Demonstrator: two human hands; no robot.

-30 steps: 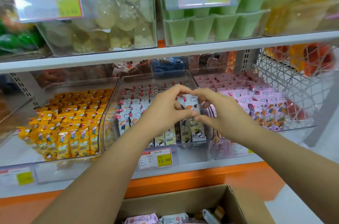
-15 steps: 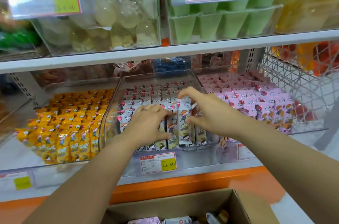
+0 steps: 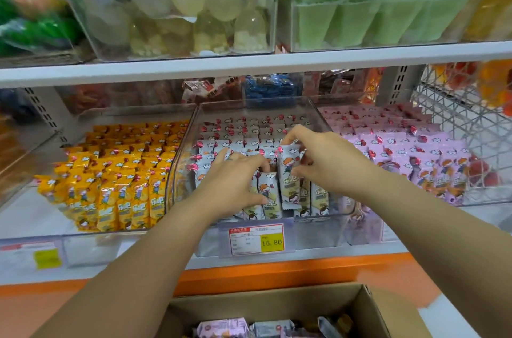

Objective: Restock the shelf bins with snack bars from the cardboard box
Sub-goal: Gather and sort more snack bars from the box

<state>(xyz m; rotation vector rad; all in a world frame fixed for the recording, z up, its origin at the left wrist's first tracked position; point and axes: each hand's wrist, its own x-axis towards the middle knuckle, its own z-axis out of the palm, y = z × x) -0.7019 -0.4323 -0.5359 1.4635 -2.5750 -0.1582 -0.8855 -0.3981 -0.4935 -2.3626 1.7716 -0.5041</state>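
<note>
Both hands reach into the clear middle bin (image 3: 182,149), which is packed with rows of white snack bars (image 3: 249,132). My right hand (image 3: 329,160) pinches one white snack bar (image 3: 288,179) by its top and side, upright at the front row. To its left, my left hand (image 3: 235,185) rests with spread fingers on the neighbouring front-row bars, thumb against the pack fronts. The cardboard box (image 3: 368,307) stands open below, with a few pink and white packs (image 3: 221,328) in it.
A bin of yellow bars (image 3: 116,179) sits to the left and a bin of pink bars (image 3: 415,155) to the right. A price tag (image 3: 256,239) hangs on the middle bin. Overhead, a shelf (image 3: 249,63) carries jelly bins. A wire basket (image 3: 465,121) stands at the right.
Both hands have come down from above the middle bin into its front row. The white bar held in my right hand now stands among the front packs, and my left hand has spread over them.
</note>
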